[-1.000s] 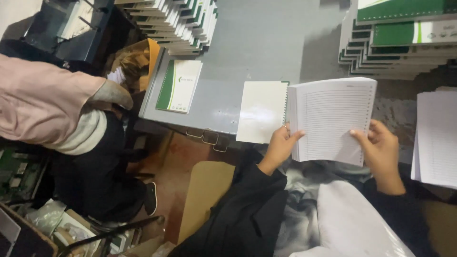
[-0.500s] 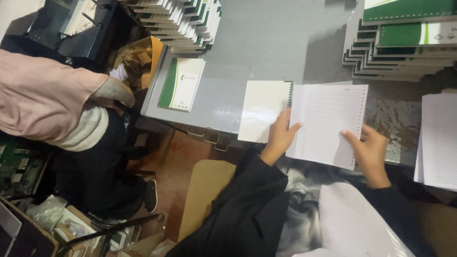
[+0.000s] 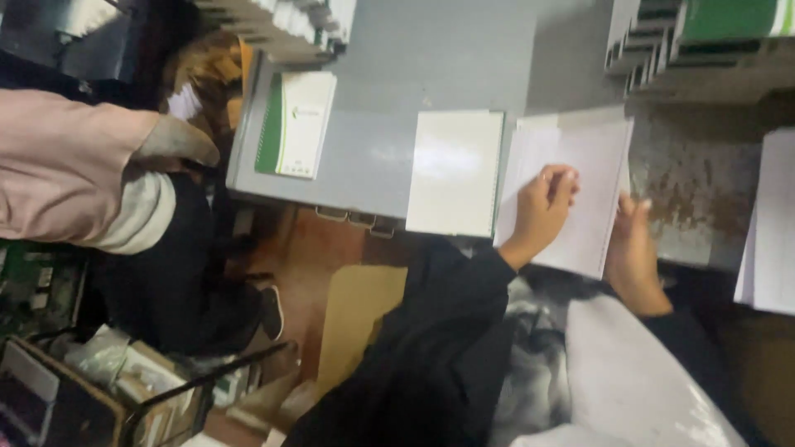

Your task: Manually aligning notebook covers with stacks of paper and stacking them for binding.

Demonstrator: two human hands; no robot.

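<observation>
From my seat at the far end I see both bare hands on a white block of ruled notebook pages (image 3: 580,186) that lies on the grey metal worktable (image 3: 431,58), just right of a blank white spiral-bound cover sheet (image 3: 454,172) with its wire edge facing the pages. My left hand (image 3: 542,207) lies flat on top of the block, fingers curled loosely and pressing down rather than pinching; my right hand (image 3: 633,248) clasps the block's lower right edge, though blur keeps me from telling how tightly the fingers close. I judge the work as mid-way: the page block is squared beside its cover but not joined to it, while stacks of finished green-and-white spiral notebooks (image 3: 704,37) stand at the table's far right and another row (image 3: 281,21) at the far left, so many are done. A single green-and-white notebook (image 3: 296,124) rests alone on the table's left part. A loose pile of white sheets (image 3: 770,223) waits at the right edge, well apart from my hands. As for containers, a brown cardboard box (image 3: 207,66) stands left of the table; its contents look like crumpled paper, but I cannot be sure. A person's pink sleeve (image 3: 74,165) reaches in near it.
</observation>
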